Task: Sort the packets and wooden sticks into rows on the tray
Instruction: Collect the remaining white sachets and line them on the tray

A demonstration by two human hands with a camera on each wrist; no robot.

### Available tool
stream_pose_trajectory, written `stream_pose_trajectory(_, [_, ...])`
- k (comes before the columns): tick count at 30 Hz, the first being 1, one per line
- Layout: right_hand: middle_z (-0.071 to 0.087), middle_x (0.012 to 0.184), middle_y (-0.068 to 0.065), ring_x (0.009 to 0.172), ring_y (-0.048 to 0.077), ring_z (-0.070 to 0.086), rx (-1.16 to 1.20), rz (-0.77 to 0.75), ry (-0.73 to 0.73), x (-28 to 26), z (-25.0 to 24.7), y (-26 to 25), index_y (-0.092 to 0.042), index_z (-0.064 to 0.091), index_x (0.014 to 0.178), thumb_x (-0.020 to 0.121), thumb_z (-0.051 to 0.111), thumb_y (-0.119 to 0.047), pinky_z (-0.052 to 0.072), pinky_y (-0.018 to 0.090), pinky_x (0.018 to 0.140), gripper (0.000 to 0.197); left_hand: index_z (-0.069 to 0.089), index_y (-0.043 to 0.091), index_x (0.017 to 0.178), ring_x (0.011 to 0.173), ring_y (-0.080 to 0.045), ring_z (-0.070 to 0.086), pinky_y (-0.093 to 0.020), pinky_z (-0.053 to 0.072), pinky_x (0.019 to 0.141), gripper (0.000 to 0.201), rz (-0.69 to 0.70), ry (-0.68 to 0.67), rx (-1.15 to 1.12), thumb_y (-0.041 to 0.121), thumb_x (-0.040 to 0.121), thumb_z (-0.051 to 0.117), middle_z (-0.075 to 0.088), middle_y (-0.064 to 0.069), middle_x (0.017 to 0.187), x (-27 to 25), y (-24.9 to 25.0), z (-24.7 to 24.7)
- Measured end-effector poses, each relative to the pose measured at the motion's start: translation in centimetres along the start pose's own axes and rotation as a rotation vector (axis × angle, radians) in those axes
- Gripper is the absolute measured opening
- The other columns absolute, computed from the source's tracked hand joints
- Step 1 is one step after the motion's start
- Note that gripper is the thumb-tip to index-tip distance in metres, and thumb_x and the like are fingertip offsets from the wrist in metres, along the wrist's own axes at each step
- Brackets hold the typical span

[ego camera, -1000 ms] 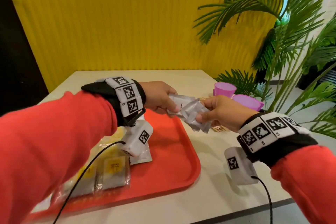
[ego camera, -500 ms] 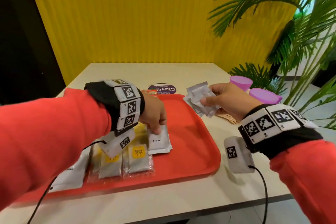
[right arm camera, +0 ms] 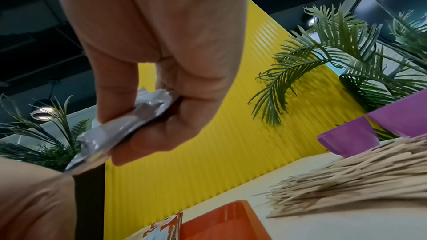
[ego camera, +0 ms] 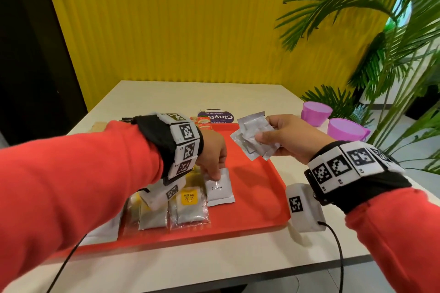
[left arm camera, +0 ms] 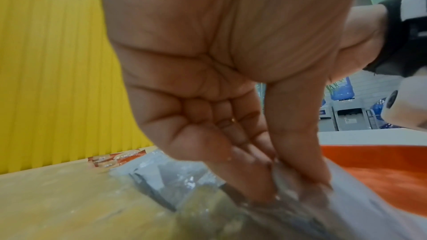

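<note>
On the red tray (ego camera: 257, 202), my left hand (ego camera: 215, 175) pinches the top edge of a white cream packet (ego camera: 220, 189) that lies flat beside a row of clear tea packets with yellow labels (ego camera: 189, 206). In the left wrist view the thumb and fingers (left arm camera: 298, 134) close on that packet's edge (left arm camera: 360, 194). My right hand (ego camera: 262, 140) hovers over the tray's far right side and grips a bundle of several silver-white packets (ego camera: 251, 134), also seen in the right wrist view (right arm camera: 110, 130). A pile of wooden sticks (right arm camera: 346, 176) lies on the table right of the tray.
Two purple cups (ego camera: 315, 113) (ego camera: 347, 129) stand at the table's right edge by green palm fronds. Behind the tray lie a round purple sticker (ego camera: 215, 116) and orange-printed packets (ego camera: 202, 123). A white packet (ego camera: 104, 228) lies at the tray's left, partly behind my sleeve.
My left hand took one packet from the bundle in my right hand and brought it down onto the tray beside the tea packets. The right hand rose slightly with its bundle.
</note>
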State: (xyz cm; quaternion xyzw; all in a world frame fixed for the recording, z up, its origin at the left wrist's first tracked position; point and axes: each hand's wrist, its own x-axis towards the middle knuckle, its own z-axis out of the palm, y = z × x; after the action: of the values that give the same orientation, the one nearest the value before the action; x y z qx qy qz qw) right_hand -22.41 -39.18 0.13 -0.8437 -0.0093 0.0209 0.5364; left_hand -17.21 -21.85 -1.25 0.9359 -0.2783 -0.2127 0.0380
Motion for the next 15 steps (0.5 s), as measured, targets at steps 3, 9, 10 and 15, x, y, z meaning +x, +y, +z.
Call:
stream_pose_trajectory(3, [0.062,0.083,0.01,0.07,0.018,0.058,0.041,0.021,-0.024,0.0,0.1,0.2,-0.013,0.062,0.091,0.088,0.059,-0.004,0.051,0.03,0.069,0.01,0.06,0.02,0.072,0.062,-0.005,0.055,-0.019,0.045,0.064,0.016,-0.025,0.041,-0.037,0.022,0.077,0.075,0.063,0.005,0.074,-0.3,0.1,-0.4])
stream_pose_trajectory(9, [0.062,0.076,0.003,0.06,0.009,0.06,0.113,0.02,-0.043,-0.4,0.1,0.5,-0.017,0.06,0.087,0.089,0.056,-0.002,0.05,0.021,0.057,0.016,0.056,0.025,0.093,0.072,-0.007,0.057,-0.019,0.045,0.062,0.027,0.004,0.066,-0.537,0.014,0.077,0.075,0.064,-0.001,0.088,-2.1,-0.2,-3.2])
stream_pose_trajectory(10, [0.062,0.077,0.002,0.061,0.009,0.061,0.149,0.008,-0.066,-0.5,0.1,0.4,-0.018,0.06,0.087,0.09,0.055,-0.002,0.051,0.02,0.057,0.017,0.056,0.024,0.095,0.072,-0.007,0.057,-0.018,0.045,0.063,0.027,0.024,0.076,-0.635,0.011,0.078,0.073,0.062,0.0,0.085,-2.4,-0.1,-3.5])
stream_pose_trajectory(15, [0.062,0.098,0.012,0.083,0.025,0.058,0.25,-0.029,-0.125,-0.7,0.5,0.2,-0.014,0.06,0.101,0.091,0.052,0.001,0.049,0.03,0.071,0.02,0.055,0.016,0.074,0.062,-0.008,0.056,-0.017,0.041,0.057,0.019,0.103,0.132,-0.798,0.003,0.082,0.067,0.063,0.003,0.062,-2.8,0.4,-3.8])
